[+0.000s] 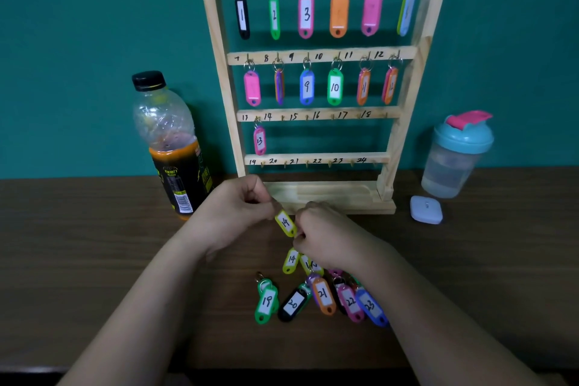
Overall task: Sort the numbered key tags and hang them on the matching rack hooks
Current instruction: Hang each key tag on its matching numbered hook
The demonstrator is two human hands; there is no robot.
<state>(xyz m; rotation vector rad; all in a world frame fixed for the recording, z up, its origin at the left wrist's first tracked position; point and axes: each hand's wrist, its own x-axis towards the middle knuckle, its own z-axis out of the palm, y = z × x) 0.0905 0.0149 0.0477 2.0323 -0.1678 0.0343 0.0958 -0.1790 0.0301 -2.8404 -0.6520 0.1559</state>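
1. Head view: a tall, pale wooden rack (221,78) with four flat bars and little metal hooks stands at the back of a dark brown wooden table (94,244), against a teal wall.
2. Just in front of the rack's base, both hands hold one smooth, long, rounded yellow plastic tag marked 14 (285,222). It is off the table and tilted.
3. The left hand (238,207) pinches the tag's top end with curled fingers squeezed together. The right hand (326,235) pinches its bottom end the same way.
4. Further in front of the rack, loose tags lie in a heap: a second yellow tag marked 14 (291,259), green 19 (266,302), black 20 (293,304), orange 21 (323,294), pink 22 (351,302) and blue 23 (371,307). Some overlap, and the right wrist hides a few.
5. The rack's top two bars are full of tags on round rings. A pink tag marked 13 (259,141) hangs alone on the third bar, and the hooks beside it are bare.
6. Left of the rack stands a clear, bumpy plastic bottle with a black cap (170,141). Right of the rack stand a cloudy round cup with a teal lid (454,160) and a small white square pad (426,209).
7. Bare table spreads wide on both sides of the hands.
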